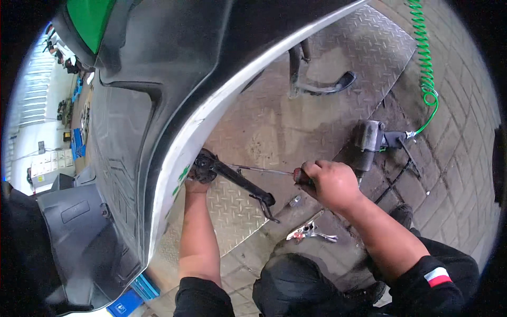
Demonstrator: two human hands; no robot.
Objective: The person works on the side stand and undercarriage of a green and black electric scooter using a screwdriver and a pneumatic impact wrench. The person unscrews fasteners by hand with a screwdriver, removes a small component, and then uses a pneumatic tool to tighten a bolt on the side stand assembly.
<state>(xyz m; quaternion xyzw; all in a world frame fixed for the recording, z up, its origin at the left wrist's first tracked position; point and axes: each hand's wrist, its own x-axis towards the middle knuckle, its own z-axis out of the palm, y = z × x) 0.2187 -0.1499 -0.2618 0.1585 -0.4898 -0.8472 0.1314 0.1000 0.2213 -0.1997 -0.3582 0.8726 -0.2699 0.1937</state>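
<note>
My right hand [334, 185] is closed round the red and black handle of a screwdriver [266, 170]. Its long thin shaft points left toward a black kickstand [240, 182] that sticks out from under the scooter [185, 121]. Whether the tip touches the metal is hard to see. Beneath the scooter's white edge, my left hand [196, 186] reaches up to the dark pivot end of the kickstand. The pivot and bodywork hide its fingers.
An air impact wrench [369, 138] lies on the right, joined to a green coiled hose [422, 53]. Pliers [312, 232] rest near my knee [296, 282]. A curved metal stand leg [327, 87] shows farther off, above a tread-plate platform [364, 42]. Brick paving surrounds it.
</note>
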